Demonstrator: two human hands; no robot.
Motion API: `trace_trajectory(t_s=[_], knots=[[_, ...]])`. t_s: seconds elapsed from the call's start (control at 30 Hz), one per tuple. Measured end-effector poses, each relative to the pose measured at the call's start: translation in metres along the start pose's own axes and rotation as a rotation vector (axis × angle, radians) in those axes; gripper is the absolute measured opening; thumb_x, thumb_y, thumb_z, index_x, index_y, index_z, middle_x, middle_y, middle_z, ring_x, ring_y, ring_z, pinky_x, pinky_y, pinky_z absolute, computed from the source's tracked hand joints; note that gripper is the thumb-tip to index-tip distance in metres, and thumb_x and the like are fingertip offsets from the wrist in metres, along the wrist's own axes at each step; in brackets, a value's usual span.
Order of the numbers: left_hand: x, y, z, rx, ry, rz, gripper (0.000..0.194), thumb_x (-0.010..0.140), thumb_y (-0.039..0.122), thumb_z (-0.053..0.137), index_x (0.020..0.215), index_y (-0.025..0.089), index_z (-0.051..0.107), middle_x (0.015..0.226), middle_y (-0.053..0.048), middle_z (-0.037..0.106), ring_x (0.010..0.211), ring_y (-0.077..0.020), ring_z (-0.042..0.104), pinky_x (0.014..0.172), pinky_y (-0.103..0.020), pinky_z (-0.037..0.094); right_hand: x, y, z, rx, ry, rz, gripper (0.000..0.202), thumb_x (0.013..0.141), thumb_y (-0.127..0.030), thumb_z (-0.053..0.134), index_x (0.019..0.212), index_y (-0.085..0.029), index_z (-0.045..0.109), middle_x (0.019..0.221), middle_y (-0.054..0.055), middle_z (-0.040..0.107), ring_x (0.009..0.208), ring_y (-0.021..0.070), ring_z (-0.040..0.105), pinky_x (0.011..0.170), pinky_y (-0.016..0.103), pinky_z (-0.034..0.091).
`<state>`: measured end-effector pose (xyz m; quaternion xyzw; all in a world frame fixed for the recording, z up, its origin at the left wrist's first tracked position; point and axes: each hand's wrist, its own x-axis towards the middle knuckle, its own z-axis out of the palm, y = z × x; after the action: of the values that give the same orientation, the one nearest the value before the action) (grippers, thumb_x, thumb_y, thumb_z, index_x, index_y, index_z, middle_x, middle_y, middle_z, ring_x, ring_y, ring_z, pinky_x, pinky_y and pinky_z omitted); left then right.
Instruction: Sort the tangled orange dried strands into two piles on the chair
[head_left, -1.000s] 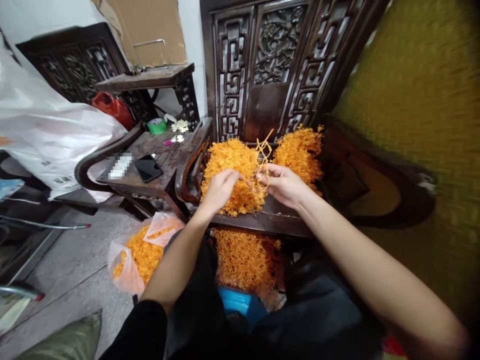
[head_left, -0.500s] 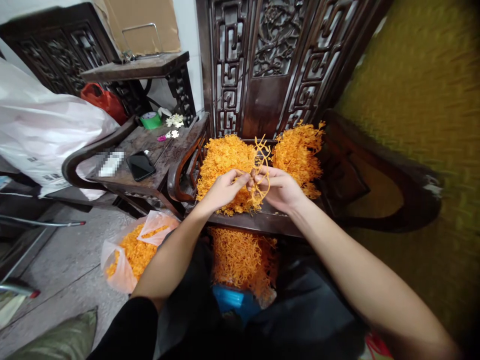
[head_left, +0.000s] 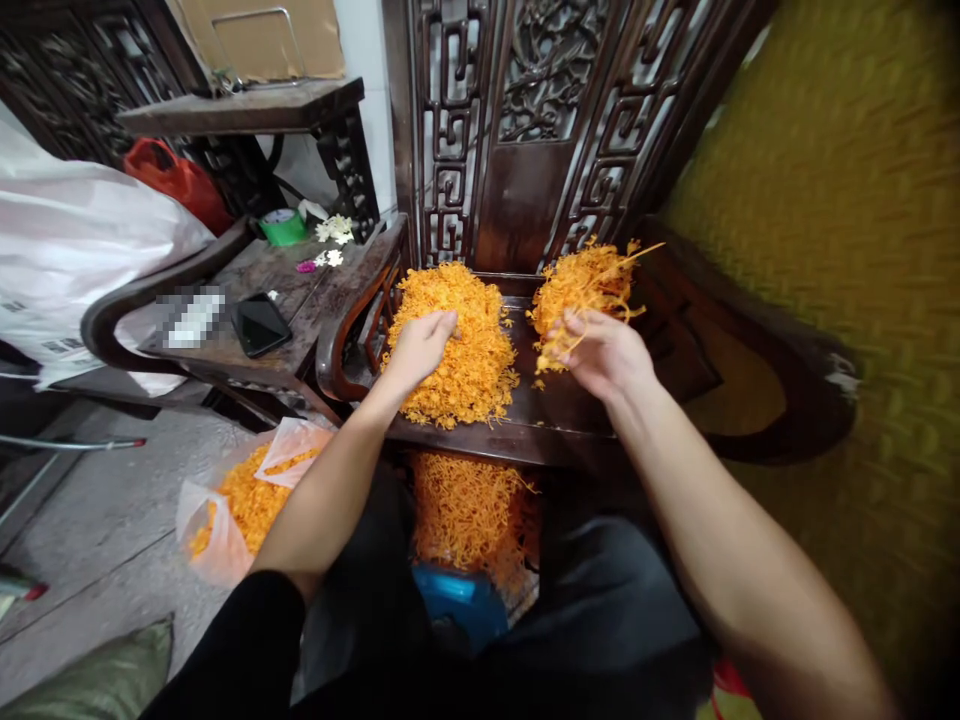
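My right hand (head_left: 616,358) pinches a thin, branched orange plastic stem (head_left: 604,303), whose long tip sticks out up and to the right. It is in front of the right-hand orange pile (head_left: 579,270) on the dark wooden seat (head_left: 540,415). Over the larger left-hand pile of small orange pieces (head_left: 469,375), my left hand (head_left: 424,345) has its fingers closed together; anything between them is too small or hidden to make out. Below the seat, between my knees, more tangled orange stems (head_left: 469,515) are heaped above a blue container (head_left: 461,600).
At left, a wooden side table (head_left: 300,330) bears a phone (head_left: 260,324), green tape (head_left: 283,227) and small white flowers (head_left: 334,230). A plastic bag (head_left: 217,545) with orange pieces lies on the floor. The carved chair back (head_left: 525,200) rises behind the piles.
My hands have moved apart from over the middle of the seat. The left went left over the left pile; the right went right, with the orange stem now tilted sideways.
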<state>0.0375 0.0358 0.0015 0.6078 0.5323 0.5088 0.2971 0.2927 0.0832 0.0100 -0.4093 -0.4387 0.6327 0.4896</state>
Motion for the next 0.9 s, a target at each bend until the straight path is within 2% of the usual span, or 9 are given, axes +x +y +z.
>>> trace_trajectory(t_s=[0.07, 0.17, 0.23, 0.33, 0.57, 0.67, 0.77, 0.83, 0.9], knots=[[0.016, -0.021, 0.009, 0.180, 0.101, 0.003, 0.034, 0.093, 0.028, 0.065, 0.061, 0.020, 0.059, 0.062, -0.003, 0.052, 0.069, -0.0183, 0.052, 0.077, -0.031, 0.045, -0.005, 0.004, 0.004, 0.012, -0.062, 0.089, 0.032, 0.059, -0.026, 0.090, 0.083, -0.021, 0.069, 0.089, 0.004, 0.074, 0.078, 0.0166, 0.069, 0.071, 0.033, 0.062], [0.027, -0.043, 0.024, 0.359, 0.101, 0.027, 0.010, 0.090, 0.016, 0.064, 0.086, 0.019, 0.073, 0.094, -0.011, 0.068, 0.096, -0.0257, 0.059, 0.098, -0.040, 0.043, -0.014, 0.014, 0.016, 0.052, -0.113, 0.165, 0.046, 0.047, -0.021, 0.098, 0.085, -0.020, 0.074, 0.089, 0.003, 0.076, 0.078, 0.0147, 0.071, 0.075, 0.032, 0.065], [0.027, -0.047, 0.029, 0.454, 0.079, 0.066, 0.019, 0.090, 0.016, 0.065, 0.105, 0.020, 0.077, 0.118, -0.015, 0.069, 0.115, -0.0315, 0.056, 0.107, -0.047, 0.038, -0.017, 0.018, 0.021, 0.046, -0.107, 0.157, 0.049, 0.043, -0.020, 0.100, 0.084, -0.019, 0.075, 0.087, 0.003, 0.075, 0.077, 0.0148, 0.071, 0.073, 0.031, 0.065], [0.025, -0.044, 0.028, 0.510, 0.102, 0.138, 0.023, 0.088, 0.022, 0.071, 0.109, 0.025, 0.080, 0.140, -0.013, 0.064, 0.129, -0.0370, 0.047, 0.113, -0.055, 0.030, -0.016, 0.023, 0.022, 0.018, -0.075, 0.110, 0.051, 0.041, -0.022, 0.101, 0.084, -0.018, 0.074, 0.083, 0.001, 0.073, 0.075, 0.0148, 0.071, 0.072, 0.032, 0.066], [0.029, -0.042, 0.015, 0.530, 0.032, 0.114, 0.025, 0.091, 0.012, 0.060, 0.101, 0.023, 0.081, 0.110, -0.013, 0.075, 0.114, -0.0321, 0.060, 0.109, -0.049, 0.035, -0.011, 0.030, 0.028, -0.017, -0.027, 0.050, 0.059, 0.039, -0.024, 0.101, 0.092, -0.018, 0.075, 0.084, 0.001, 0.072, 0.073, 0.0135, 0.069, 0.071, 0.031, 0.063], [0.028, -0.035, 0.013, 0.497, 0.072, 0.119, 0.025, 0.088, 0.013, 0.066, 0.108, 0.021, 0.080, 0.116, -0.014, 0.074, 0.118, -0.0321, 0.059, 0.110, -0.046, 0.036, -0.008, 0.033, 0.031, -0.084, -0.018, -0.011, 0.059, 0.040, -0.023, 0.097, 0.093, -0.017, 0.074, 0.089, 0.004, 0.074, 0.078, 0.0157, 0.069, 0.076, 0.033, 0.061], [0.020, -0.015, 0.017, 0.309, 0.120, 0.169, 0.020, 0.095, 0.029, 0.066, 0.107, 0.020, 0.078, 0.117, -0.014, 0.074, 0.116, -0.0288, 0.061, 0.107, -0.042, 0.041, -0.004, 0.036, 0.035, -0.211, -0.015, -0.094, 0.050, 0.045, -0.024, 0.091, 0.091, -0.016, 0.073, 0.089, 0.004, 0.074, 0.079, 0.0175, 0.069, 0.078, 0.035, 0.060], [0.011, -0.001, 0.024, 0.119, 0.043, 0.117, 0.028, 0.097, 0.040, 0.063, 0.105, 0.018, 0.077, 0.107, -0.013, 0.076, 0.098, -0.0240, 0.067, 0.095, -0.038, 0.049, -0.003, 0.038, 0.038, -0.343, -0.022, -0.169, 0.039, 0.054, -0.026, 0.085, 0.090, -0.016, 0.074, 0.087, 0.003, 0.074, 0.078, 0.0182, 0.068, 0.080, 0.037, 0.059], [0.001, 0.008, 0.031, -0.048, -0.051, 0.005, 0.032, 0.088, 0.042, 0.076, 0.109, 0.017, 0.076, 0.100, -0.011, 0.076, 0.077, -0.0183, 0.066, 0.079, -0.033, 0.053, -0.003, 0.038, 0.042, -0.479, -0.021, -0.256, 0.030, 0.061, -0.026, 0.080, 0.089, -0.016, 0.075, 0.085, 0.004, 0.074, 0.078, 0.0197, 0.068, 0.082, 0.039, 0.059]])
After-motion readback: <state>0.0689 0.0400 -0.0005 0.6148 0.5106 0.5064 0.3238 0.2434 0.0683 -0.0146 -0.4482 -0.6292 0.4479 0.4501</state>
